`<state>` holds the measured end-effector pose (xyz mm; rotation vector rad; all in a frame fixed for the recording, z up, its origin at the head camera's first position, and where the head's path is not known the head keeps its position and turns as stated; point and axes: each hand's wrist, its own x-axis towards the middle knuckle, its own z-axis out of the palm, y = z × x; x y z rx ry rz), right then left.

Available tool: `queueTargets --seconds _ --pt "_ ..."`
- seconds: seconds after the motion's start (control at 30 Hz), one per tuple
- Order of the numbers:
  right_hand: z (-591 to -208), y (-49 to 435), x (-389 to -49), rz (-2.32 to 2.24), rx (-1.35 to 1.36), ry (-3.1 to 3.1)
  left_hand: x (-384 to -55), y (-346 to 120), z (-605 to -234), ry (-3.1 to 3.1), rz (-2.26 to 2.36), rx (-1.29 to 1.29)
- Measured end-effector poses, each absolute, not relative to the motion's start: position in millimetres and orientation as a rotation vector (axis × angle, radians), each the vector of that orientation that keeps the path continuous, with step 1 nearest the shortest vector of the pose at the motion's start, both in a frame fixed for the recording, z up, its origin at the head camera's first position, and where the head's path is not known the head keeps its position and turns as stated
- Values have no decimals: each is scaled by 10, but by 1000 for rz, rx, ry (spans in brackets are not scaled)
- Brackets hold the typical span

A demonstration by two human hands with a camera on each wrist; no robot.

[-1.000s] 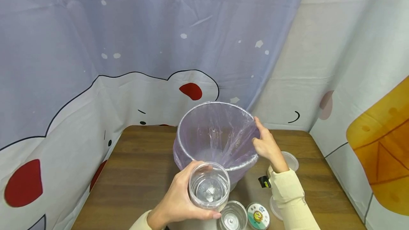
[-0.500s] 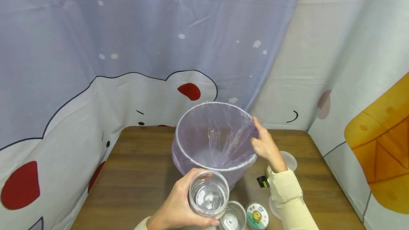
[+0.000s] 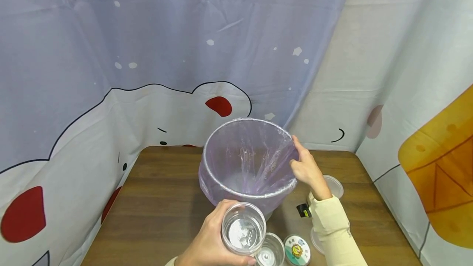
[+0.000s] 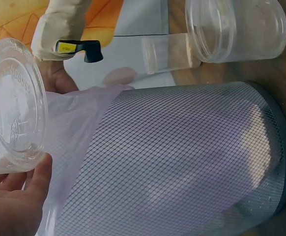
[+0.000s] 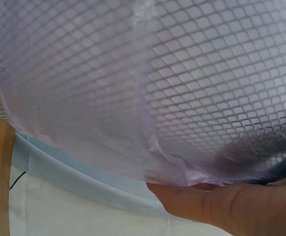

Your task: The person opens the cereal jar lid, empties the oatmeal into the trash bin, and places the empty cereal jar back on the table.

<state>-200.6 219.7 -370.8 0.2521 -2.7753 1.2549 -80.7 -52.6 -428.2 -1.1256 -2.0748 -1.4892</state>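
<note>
Head view, landmark the mesh bin [image 4: 182,152] standing on the counter [image 3: 166,188]. Step in hand, judged: a clear jar [image 3: 244,228] is being handled beside the bin while the bin is braced; next move probably calls for a sure grip and a steady rim. Left to right: front of bin, left hand [image 3: 212,239] curled round that jar, held up just before the near rim, mouth facing the camera; whether liquid is inside, cannot tell. Bin: lilac liner [image 3: 255,161] folded over its rim, no separate item made out within. Front-right of bin: second jar [image 3: 269,253], uncapped, contents unreadable; just beside it, printed lid [image 3: 297,250], anything beneath it unclear. Right of bin: right hand [image 3: 308,171] grasping rim and liner on that side. Further right of bin, partly behind the sleeve [image 3: 334,225]: clear round top [image 3: 334,186], contents not determinable.
</note>
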Motion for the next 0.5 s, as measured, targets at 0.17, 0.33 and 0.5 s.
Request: queueTargets --seconds 0.17,0.33,0.5 --pt "-3704 2198 -2001 1254 260 -2768 -818 -506 -4389 -2063 -1490 -1123" --pt "-3709 2203 -2008 1256 269 -2763 -803 -486 -4393 -2062 -1466 -1108" --pt "-3710 2204 -2009 1266 268 -2763 -736 -459 -4268 -2030 -1429 -1137"
